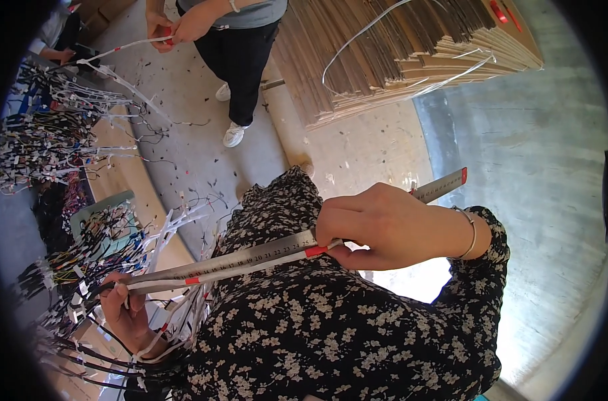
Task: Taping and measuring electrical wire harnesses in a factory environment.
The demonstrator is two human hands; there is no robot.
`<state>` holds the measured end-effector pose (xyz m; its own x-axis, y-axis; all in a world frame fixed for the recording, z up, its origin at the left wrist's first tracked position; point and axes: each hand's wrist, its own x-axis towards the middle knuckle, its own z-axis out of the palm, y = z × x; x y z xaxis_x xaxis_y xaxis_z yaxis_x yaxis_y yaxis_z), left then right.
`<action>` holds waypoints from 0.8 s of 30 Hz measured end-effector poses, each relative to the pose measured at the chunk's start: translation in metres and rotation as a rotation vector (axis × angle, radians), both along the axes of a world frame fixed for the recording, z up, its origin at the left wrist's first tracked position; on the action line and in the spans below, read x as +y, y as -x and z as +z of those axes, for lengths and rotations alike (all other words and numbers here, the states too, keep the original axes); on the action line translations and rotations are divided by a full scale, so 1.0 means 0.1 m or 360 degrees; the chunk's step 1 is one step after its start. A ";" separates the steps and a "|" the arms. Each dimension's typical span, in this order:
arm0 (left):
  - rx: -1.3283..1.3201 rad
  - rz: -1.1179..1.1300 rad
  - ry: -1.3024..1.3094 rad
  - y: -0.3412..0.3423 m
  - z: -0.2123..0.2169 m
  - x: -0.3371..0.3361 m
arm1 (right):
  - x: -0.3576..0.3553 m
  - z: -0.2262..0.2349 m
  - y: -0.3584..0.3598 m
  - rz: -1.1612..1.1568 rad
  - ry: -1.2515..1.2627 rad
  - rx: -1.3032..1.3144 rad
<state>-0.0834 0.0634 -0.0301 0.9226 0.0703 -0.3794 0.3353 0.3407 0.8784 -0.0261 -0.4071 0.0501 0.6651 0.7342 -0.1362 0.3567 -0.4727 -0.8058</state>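
Steel shows between the two hands: a long metal ruler runs slantwise from lower left to upper right, its far end tipped red beyond the right wrist. The right hand has a clenched grip, fingers curled over the ruler and pinching a white cable against its lower edge, right at a red band on that cable. The left hand grasps the ruler's other end together with the cable, thumb laid across both, while more white strands hang loose below its fingers. A second red band sits on the cable just beside the left hand. Both arms wear sleeves of dark cloth with small pale flowers, and a thin bangle circles the right wrist.

To the left, heaps of bundled wires, black, white and coloured, lie across a desk and spill over its edge. Scraps of wire dot the concrete floor. Further off another person in dark trousers and white shoes stands holding a white cable with a red mark between both hands. A tall stack of flattened cardboard, strapped with white bands, stands on the floor to the right.
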 end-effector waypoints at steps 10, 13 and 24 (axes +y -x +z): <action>0.0001 0.0041 0.0009 -0.02 0.00 -0.06 | 0.03 -0.08 0.05 -0.0078 -0.0011 -0.0164; -0.0003 0.0023 0.0018 -0.01 0.01 -0.07 | 0.03 -0.12 0.07 -0.0083 -0.0003 -0.0239; 0.0031 0.0054 -0.0017 -0.02 0.00 -0.08 | 0.06 -0.11 0.06 -0.0083 0.0004 -0.0266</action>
<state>-0.0814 0.0558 -0.0302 0.9121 0.1053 -0.3962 0.3408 0.3427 0.8755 -0.0322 -0.4015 0.0392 0.7159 0.6978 -0.0223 0.4604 -0.4959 -0.7363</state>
